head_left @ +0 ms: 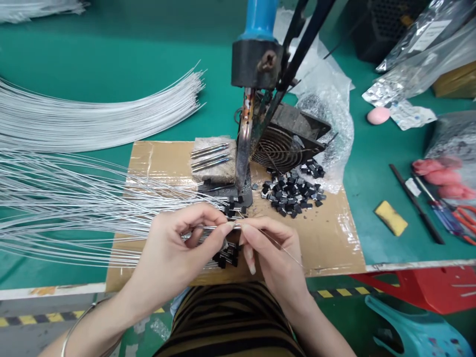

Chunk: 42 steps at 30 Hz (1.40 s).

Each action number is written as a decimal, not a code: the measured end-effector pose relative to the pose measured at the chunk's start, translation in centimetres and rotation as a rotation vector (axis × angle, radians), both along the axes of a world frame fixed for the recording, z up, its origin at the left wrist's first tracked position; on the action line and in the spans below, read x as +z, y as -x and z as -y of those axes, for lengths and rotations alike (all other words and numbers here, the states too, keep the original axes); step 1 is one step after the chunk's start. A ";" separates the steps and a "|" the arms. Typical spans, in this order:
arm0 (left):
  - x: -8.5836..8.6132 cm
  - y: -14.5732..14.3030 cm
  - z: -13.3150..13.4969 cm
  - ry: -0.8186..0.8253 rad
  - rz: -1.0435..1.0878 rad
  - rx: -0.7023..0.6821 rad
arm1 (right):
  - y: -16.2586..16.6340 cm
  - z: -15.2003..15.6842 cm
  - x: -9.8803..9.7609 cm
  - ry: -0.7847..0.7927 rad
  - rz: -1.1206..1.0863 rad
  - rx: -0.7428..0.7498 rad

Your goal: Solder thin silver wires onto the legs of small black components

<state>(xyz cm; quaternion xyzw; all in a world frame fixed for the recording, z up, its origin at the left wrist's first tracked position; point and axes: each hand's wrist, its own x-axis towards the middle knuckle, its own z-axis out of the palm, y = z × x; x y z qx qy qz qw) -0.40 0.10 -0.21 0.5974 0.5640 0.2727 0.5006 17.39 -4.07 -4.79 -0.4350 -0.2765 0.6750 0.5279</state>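
My left hand (182, 255) pinches a thin light-coloured wire between thumb and index finger. Almost tip to tip with it, my right hand (277, 253) is closed in a pinch, and a fine metallic strand (284, 249) trails from its fingers toward the lower right. What lies right at the fingertips is too small and covered to make out. Behind the hands, a bundle of pale wires (74, 198) has small black connectors (226, 257) at its right ends. The bent metal tip of a blue-handled soldering iron (243, 158) points down just beyond my fingers.
A heap of black connectors (293, 193) lies on the cardboard (327, 243), near a small fan (284, 146). Metal rods rest on a grey block (213, 173). More wires (111, 121) lie at left. Bubble wrap (334, 129), a yellow sponge (391, 218) and orange-handled pliers (464, 220) are at right.
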 end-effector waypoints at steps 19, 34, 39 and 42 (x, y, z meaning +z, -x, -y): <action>0.2 -0.8 0.8 -0.006 -0.050 0.060 | 0.6 0.1 0.4 0.081 -0.049 -0.068; 0.7 -0.6 0.3 -0.024 -0.070 -0.086 | -0.3 -0.8 1.2 0.188 -0.146 0.005; 0.5 -0.6 0.2 -0.016 -0.027 -0.078 | -0.2 -0.9 1.2 0.214 -0.204 0.007; 0.2 -0.7 0.2 -0.037 -0.010 -0.050 | -0.2 -0.9 1.2 0.221 -0.241 0.005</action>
